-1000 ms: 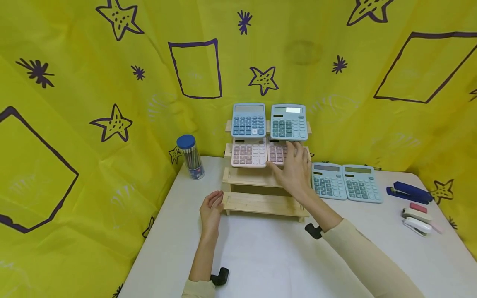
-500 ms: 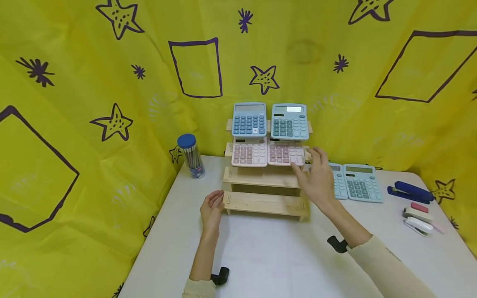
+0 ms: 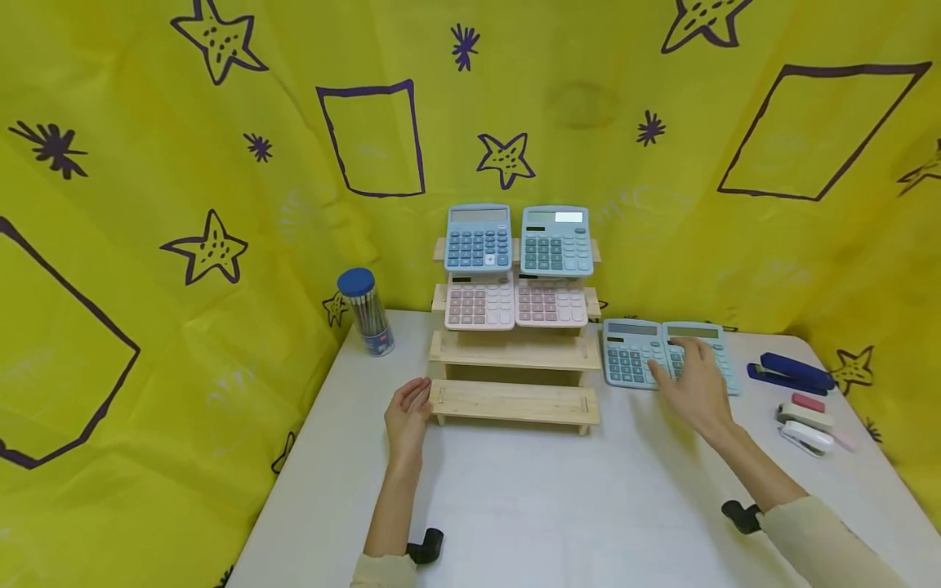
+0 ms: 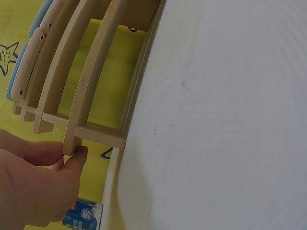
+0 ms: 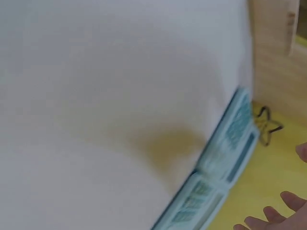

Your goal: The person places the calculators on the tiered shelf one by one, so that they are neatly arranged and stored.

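Observation:
A tiered wooden rack (image 3: 515, 349) stands on the table. Its top tier bears two blue calculators, one at left (image 3: 479, 238) and one at right (image 3: 556, 241); two pink calculators, left (image 3: 481, 304) and right (image 3: 551, 304), sit one tier below. My left hand (image 3: 407, 418) pinches the left end of the lowest shelf (image 4: 85, 81) between thumb and fingers. Over the two light-blue calculators lying side by side on the table, left (image 3: 630, 355) and right (image 3: 724, 359), hovers my right hand (image 3: 694, 388), fingers spread and holding nothing. It partly hides the right-hand one.
Left of the rack stands a blue-lidded clear tub of pencils (image 3: 371, 314). At the table's right side lie a navy stapler (image 3: 792, 373), a white stapler (image 3: 807, 437) and a small pink item (image 3: 808, 402). A yellow patterned curtain (image 3: 588, 155) hangs behind the table.
My right hand has left the right pink calculator on the rack and moved right, over the light-blue calculators on the table. The left hand keeps its grip on the shelf end.

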`<act>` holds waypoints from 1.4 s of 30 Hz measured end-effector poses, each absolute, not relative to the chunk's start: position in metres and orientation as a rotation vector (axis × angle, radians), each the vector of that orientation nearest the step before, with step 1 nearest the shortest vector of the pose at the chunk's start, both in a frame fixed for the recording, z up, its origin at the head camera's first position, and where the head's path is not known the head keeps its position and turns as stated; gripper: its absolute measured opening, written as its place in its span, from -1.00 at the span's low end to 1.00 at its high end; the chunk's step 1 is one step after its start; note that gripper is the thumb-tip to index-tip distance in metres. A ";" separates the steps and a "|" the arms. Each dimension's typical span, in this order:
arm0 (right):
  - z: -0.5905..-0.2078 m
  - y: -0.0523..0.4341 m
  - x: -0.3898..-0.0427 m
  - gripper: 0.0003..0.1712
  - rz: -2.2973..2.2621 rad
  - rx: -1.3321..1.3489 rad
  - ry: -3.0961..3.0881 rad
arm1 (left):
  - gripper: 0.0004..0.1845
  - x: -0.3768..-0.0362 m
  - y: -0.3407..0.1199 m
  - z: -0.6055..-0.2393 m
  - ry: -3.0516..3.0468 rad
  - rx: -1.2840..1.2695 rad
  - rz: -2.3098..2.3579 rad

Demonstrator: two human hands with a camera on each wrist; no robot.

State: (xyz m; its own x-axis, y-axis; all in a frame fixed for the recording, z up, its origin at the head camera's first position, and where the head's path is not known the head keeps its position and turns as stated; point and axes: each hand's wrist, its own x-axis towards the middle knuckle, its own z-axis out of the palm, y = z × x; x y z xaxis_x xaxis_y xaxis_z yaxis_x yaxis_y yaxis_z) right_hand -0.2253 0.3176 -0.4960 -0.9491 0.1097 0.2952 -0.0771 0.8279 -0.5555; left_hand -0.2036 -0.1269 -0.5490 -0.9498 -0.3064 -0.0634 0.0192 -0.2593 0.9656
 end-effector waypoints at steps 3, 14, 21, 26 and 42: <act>-0.506 0.337 -0.229 -0.20 0.810 -0.095 -2.775 | -0.49 -0.203 -0.129 -0.550 -1.768 0.355 -2.310; -0.535 0.379 -0.239 0.15 0.793 -0.272 -2.986 | -0.48 -0.201 -0.131 -0.552 -1.790 0.368 -2.306; -0.540 0.383 -0.245 0.23 0.813 -0.274 -2.974 | -0.49 -0.201 -0.129 -0.552 -1.765 0.374 -2.314; -0.541 0.387 -0.248 0.37 0.840 -0.297 -2.981 | -0.50 -0.202 -0.129 -0.550 -1.762 0.365 -2.312; -0.530 0.371 -0.226 0.24 0.891 -0.339 -2.810 | -0.51 -0.200 -0.127 -0.545 -1.787 0.367 -2.300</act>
